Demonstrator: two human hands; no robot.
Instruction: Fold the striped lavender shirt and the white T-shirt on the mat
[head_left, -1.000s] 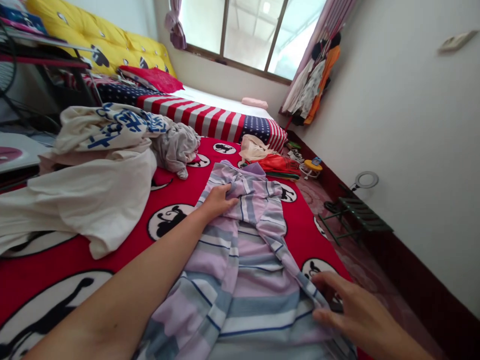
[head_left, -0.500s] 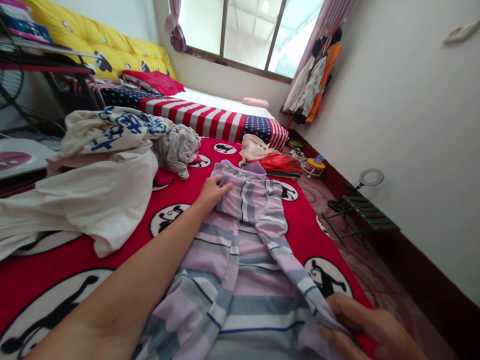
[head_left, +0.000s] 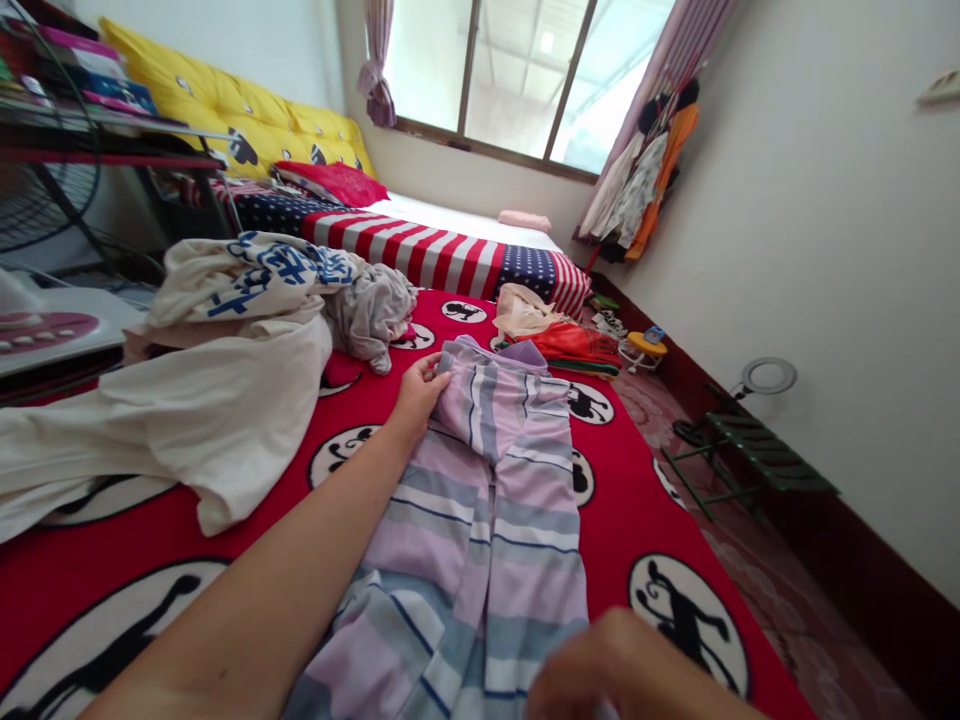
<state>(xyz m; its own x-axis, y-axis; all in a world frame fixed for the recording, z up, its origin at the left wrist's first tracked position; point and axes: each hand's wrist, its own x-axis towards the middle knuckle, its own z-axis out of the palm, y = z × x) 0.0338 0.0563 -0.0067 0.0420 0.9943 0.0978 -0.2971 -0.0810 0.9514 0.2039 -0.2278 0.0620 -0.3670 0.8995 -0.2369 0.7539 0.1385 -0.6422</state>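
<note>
A striped shirt point(head_left: 536, 505) in lilac, grey and white with thin navy lines lies lengthwise on the red bedspread point(head_left: 420, 300). Its purple collar point(head_left: 525, 352) points away from me, and a folded part lies across the top. My left hand point(head_left: 421, 395) pinches the cloth at the upper left edge, thumb on top. At the bottom of the view, somewhat blurred, my right hand point(head_left: 630, 665) is curled over the lower right of the shirt; its fingertips are partly hidden. Both long panels lie side by side, a narrow gap between them.
Left of the shirt lie a cream garment point(head_left: 225, 400) and a grey crumpled one point(head_left: 371, 310). Folded red clothes point(head_left: 574, 345) rest beyond the collar. A green folding stool point(head_left: 772, 450) stands on the floor at right, near a ring light point(head_left: 769, 376).
My right hand has moved left, and the shirt's right panel has come inward with it, narrowing the gap. The left hand stays at the upper left edge. The view has shifted slightly.
</note>
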